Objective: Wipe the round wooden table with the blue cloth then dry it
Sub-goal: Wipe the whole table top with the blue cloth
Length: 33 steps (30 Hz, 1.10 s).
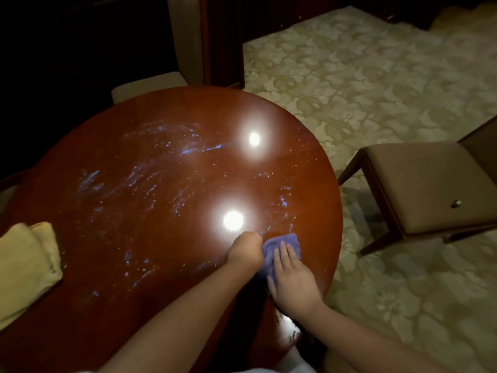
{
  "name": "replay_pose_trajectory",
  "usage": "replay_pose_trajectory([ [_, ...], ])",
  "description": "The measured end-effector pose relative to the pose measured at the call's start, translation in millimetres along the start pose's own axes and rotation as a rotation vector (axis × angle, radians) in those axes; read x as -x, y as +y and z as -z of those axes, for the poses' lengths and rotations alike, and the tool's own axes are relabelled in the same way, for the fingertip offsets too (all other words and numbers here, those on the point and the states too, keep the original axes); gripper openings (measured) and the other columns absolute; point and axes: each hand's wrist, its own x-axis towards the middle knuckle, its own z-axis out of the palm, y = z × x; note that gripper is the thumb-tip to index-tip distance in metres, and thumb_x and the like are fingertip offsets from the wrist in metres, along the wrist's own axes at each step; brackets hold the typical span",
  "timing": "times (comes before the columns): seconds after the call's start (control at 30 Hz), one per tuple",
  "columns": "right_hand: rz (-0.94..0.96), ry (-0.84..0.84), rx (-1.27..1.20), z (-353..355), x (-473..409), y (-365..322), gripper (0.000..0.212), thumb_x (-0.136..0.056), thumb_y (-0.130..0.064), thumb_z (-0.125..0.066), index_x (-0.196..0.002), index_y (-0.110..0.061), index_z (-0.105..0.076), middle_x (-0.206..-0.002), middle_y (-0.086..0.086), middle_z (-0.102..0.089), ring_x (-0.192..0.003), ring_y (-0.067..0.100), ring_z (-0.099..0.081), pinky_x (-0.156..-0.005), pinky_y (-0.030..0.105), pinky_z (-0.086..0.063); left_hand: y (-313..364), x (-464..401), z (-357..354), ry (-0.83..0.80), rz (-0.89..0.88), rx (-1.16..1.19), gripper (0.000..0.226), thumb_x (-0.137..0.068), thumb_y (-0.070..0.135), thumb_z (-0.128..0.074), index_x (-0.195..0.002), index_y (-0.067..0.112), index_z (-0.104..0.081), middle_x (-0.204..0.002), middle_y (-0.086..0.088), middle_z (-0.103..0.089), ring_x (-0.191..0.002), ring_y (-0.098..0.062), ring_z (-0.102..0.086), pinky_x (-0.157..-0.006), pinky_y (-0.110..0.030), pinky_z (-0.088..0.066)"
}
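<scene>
The round wooden counter [161,146] fills the middle and left of the head view, its polished reddish top streaked and speckled with wet smears [139,181] across most of the surface. Two bright round reflections of lamps [233,219] sit on the gloss, one toward the far side and one nearer, just beyond the hands.

The blue cloth [279,244] lies bunched on the near right part of the counter, close to the rim. The right hand [291,275] lies flat on top of it, fingers straight and pointing away from the person, pressing it down onto the wood. The left hand [246,251] is directly to the left of the cloth and touching its edge, with its fingers curled under into a fist; whether they pinch a fold of the cloth or merely rest against it cannot be told from this angle. Both bare forearms reach in from the near edge of the view.

On the near left of the counter, well apart from the hands, rests a folded yellow towel [27,265], partly cut off by the left border.

To the right of the counter stands a chair with a tan padded seat [430,184] on a pale carpet with a floral pattern [349,84]. Another cushioned chair [150,86] stands at the far side, against dark furniture.
</scene>
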Motion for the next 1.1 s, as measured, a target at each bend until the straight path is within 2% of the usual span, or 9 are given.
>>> replay_pose_trajectory([
  [0.1, 0.056, -0.01, 0.002, -2, -22, -2, 0.061, -0.08, -0.034, -0.035, -0.114, 0.005, -0.067, -0.121, 0.024, -0.063, -0.116, 0.036, -0.059, -0.095, 0.043, -0.051, -6, -7, 3, 0.027, 0.039, -0.004, 0.027, -0.098, 0.016, -0.046, -0.113, 0.002, -0.062, -0.117, -0.017, -0.063, -0.112, -0.032, -0.059, -0.092, -0.033, -0.045],
  [0.23, 0.149, 0.02, -0.063, 12, -17, 14, 0.059, -0.079, -0.042, -0.036, -0.106, -0.004, -0.073, -0.114, 0.013, -0.069, -0.108, 0.024, -0.065, -0.093, 0.029, -0.048, -6, -10, 7, 0.023, 0.053, 0.007, 0.027, -0.097, 0.018, -0.048, -0.108, 0.0, -0.063, -0.114, -0.019, -0.064, -0.109, -0.034, -0.06, -0.088, -0.034, -0.046],
  [0.37, 0.108, 0.153, -0.042, 7, 15, 27, 0.057, -0.081, -0.04, -0.037, -0.099, 0.0, -0.074, -0.107, 0.015, -0.071, -0.104, 0.026, -0.067, -0.098, 0.031, -0.039, 15, -4, -8, -0.033, -0.015, -0.044, 0.026, -0.096, 0.017, -0.05, -0.11, 0.001, -0.065, -0.112, -0.018, -0.066, -0.105, -0.033, -0.062, -0.087, -0.035, -0.048],
  [0.5, 0.111, 0.116, 0.003, 10, 14, 34, 0.059, -0.076, -0.041, -0.037, -0.095, 0.0, -0.075, -0.103, 0.019, -0.071, -0.1, 0.03, -0.068, -0.083, 0.034, -0.055, 30, -6, -17, 0.005, -0.09, -0.123, 0.026, -0.099, 0.014, -0.044, -0.113, 0.005, -0.064, -0.114, -0.015, -0.066, -0.105, -0.03, -0.063, -0.087, -0.034, -0.049],
  [0.73, 0.228, -0.044, -0.079, 16, -33, 62, 0.058, -0.082, -0.04, -0.041, -0.115, 0.003, -0.061, -0.137, 0.021, -0.052, -0.129, 0.034, -0.049, -0.107, 0.043, -0.034, 23, -17, -3, 0.057, 0.058, -0.007, 0.026, -0.094, 0.008, -0.045, -0.114, 0.003, -0.061, -0.117, -0.017, -0.062, -0.11, -0.033, -0.06, -0.089, -0.033, -0.047],
  [0.83, 0.211, -0.017, -0.08, 18, -15, 68, 0.046, -0.075, -0.041, -0.06, -0.1, -0.004, -0.07, -0.118, 0.017, -0.066, -0.109, 0.029, -0.065, -0.082, 0.034, -0.057, 27, -9, -7, 0.048, 0.083, 0.058, 0.024, -0.095, 0.013, -0.047, -0.109, 0.002, -0.064, -0.113, -0.019, -0.064, -0.108, -0.034, -0.06, -0.087, -0.033, -0.046],
  [0.9, 0.21, 0.038, -0.061, 14, -3, 67, 0.046, -0.075, -0.041, -0.054, -0.094, -0.004, -0.073, -0.106, 0.018, -0.07, -0.098, 0.03, -0.069, -0.075, 0.032, -0.057, 35, -5, -10, 0.039, 0.076, 0.089, 0.026, -0.095, 0.017, -0.049, -0.106, 0.0, -0.064, -0.111, -0.021, -0.064, -0.108, -0.035, -0.06, -0.088, -0.034, -0.046],
  [0.97, 0.196, 0.021, -0.021, 12, -5, 67, 0.051, -0.076, -0.038, -0.042, -0.092, -0.002, -0.074, -0.102, 0.02, -0.07, -0.096, 0.031, -0.069, -0.078, 0.035, -0.057, 44, -5, -10, 0.043, 0.096, 0.102, 0.027, -0.096, 0.018, -0.048, -0.109, 0.0, -0.063, -0.114, -0.021, -0.063, -0.109, -0.035, -0.059, -0.089, -0.035, -0.046],
  [1.1, 0.257, 0.033, -0.085, 18, -42, 75, 0.049, -0.07, -0.025, -0.055, -0.105, 0.006, -0.068, -0.116, 0.025, -0.065, -0.112, 0.038, -0.062, -0.095, 0.042, -0.046, 50, -12, -7, 0.151, 0.19, 0.125, 0.029, -0.096, 0.018, -0.045, -0.11, 0.0, -0.064, -0.114, -0.021, -0.064, -0.109, -0.035, -0.06, -0.089, -0.035, -0.046],
])
